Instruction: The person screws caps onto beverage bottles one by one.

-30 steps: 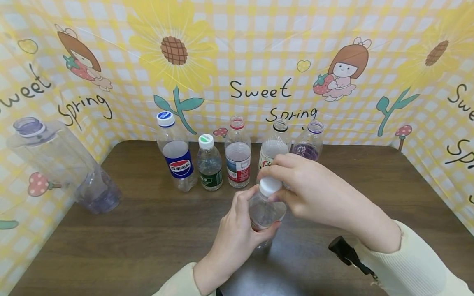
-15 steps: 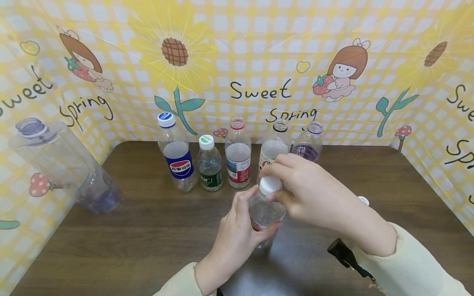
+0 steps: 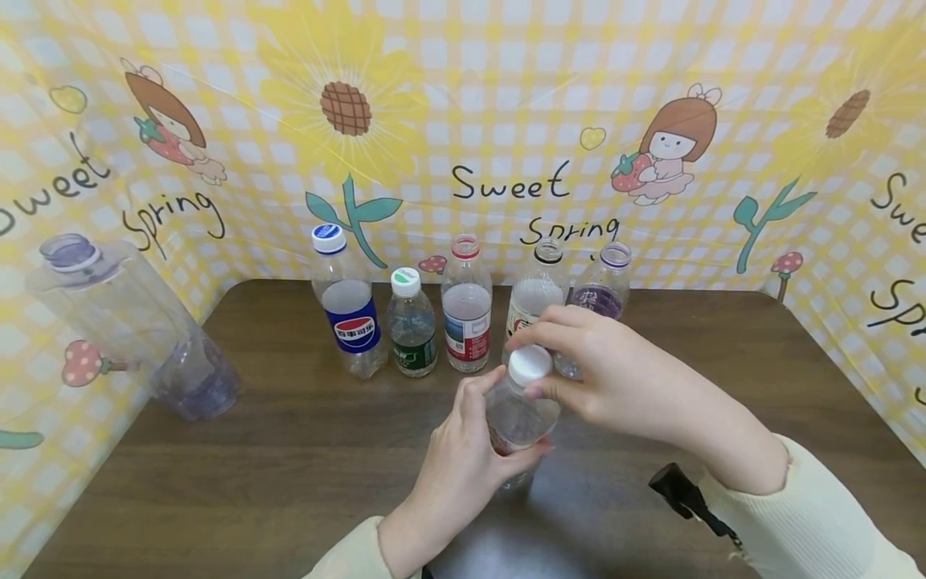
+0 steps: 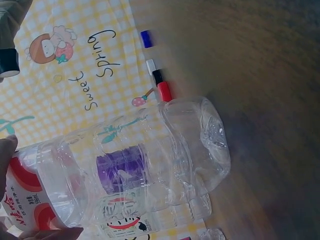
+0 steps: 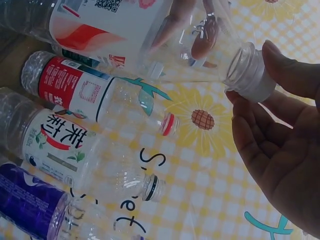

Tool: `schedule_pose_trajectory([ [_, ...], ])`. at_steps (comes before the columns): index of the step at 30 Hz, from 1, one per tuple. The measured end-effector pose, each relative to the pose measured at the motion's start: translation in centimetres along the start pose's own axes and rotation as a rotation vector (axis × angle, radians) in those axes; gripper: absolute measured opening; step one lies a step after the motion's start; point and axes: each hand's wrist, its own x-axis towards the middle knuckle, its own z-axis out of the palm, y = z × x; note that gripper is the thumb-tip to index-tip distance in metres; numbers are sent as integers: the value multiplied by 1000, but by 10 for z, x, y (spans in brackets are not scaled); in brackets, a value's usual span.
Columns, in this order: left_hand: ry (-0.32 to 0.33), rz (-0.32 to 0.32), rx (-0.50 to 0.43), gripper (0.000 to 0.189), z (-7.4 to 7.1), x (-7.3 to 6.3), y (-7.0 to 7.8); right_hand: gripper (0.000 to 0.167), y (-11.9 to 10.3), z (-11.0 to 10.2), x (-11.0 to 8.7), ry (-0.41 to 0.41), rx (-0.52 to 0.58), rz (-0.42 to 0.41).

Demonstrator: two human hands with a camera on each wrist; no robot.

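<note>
My left hand (image 3: 463, 442) grips a clear plastic bottle (image 3: 522, 414) around its upper body, above the table. In the left wrist view, the bottle's ribbed lower part and its red-and-white label (image 4: 31, 200) show. My right hand (image 3: 615, 374) pinches a white cap (image 3: 530, 366) at the bottle's mouth between thumb and fingers. Seen from the right wrist, the cap (image 5: 261, 87) sits over the neck, with thumb on one side and fingertips on the other. How tightly it is screwed on cannot be told.
Behind stand a blue-label bottle (image 3: 352, 326) and a small green-label bottle (image 3: 412, 342), both capped. Uncapped are a red-label bottle (image 3: 466, 322), a white-label bottle (image 3: 535, 293), a purple-label bottle (image 3: 600, 297) and a large container (image 3: 145, 322). Loose caps, including a red one (image 4: 164, 91), lie on the table.
My right hand shifts slightly around the cap, its wrist turning a little; the bottle stays in place. A white disc glimpsed beyond the right forearm half a second ago is hidden now.
</note>
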Motion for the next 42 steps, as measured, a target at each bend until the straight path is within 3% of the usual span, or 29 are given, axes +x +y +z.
schedule_pose_trajectory([
  [7, -7, -19, 5, 81, 0, -1, 0, 32, 1, 2, -1, 3, 8, -20],
  [20, 13, 9, 9, 82, 1, -2, -1, 40, 3, 2, -7, -13, 4, -24],
  [33, 28, 23, 18, 83, 2, -2, 1, 37, -1, 2, -7, 44, -69, -22],
  [42, 17, 17, 17, 84, 2, -1, 0, 43, 4, 2, -10, 39, 6, -2],
])
